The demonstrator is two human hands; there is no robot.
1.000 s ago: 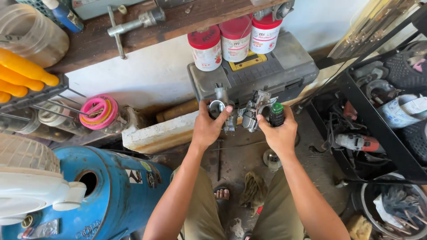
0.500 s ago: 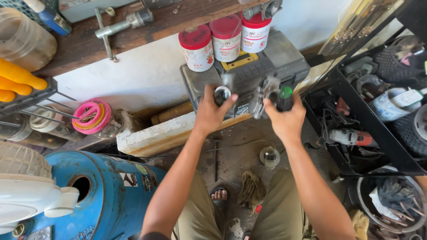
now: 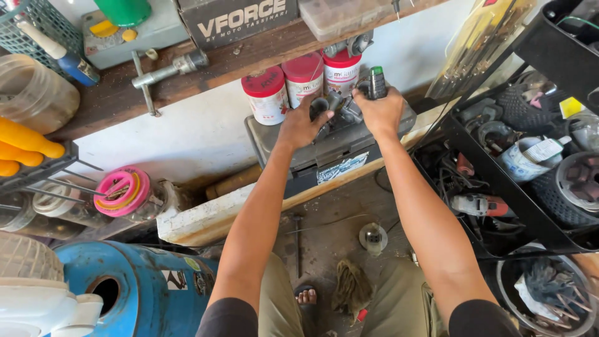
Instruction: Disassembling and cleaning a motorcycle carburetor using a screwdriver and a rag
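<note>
At your far left, a green wire basket on the wooden shelf holds a white-and-blue bottle, and a clear plastic jar lies beside it; what is inside you cannot tell. Lower down, a clear jar with a pink ring lid lies on its side above a blue metal drum.

Your left hand is closed around the left side of a small grey metal engine part, which sits over the grey plastic toolbox, just in front of three white tubs with red lids. Your right hand is wrapped tightly around a black screwdriver handle with a green cap, held against the same part.

To the right, a black tray rack holds an orange power tool, cables and a white can. A round bucket below is filled with metal scraps.

Compared with half a second ago, both your hands and the part sit higher and closer to the tubs, arms stretched further out.
</note>
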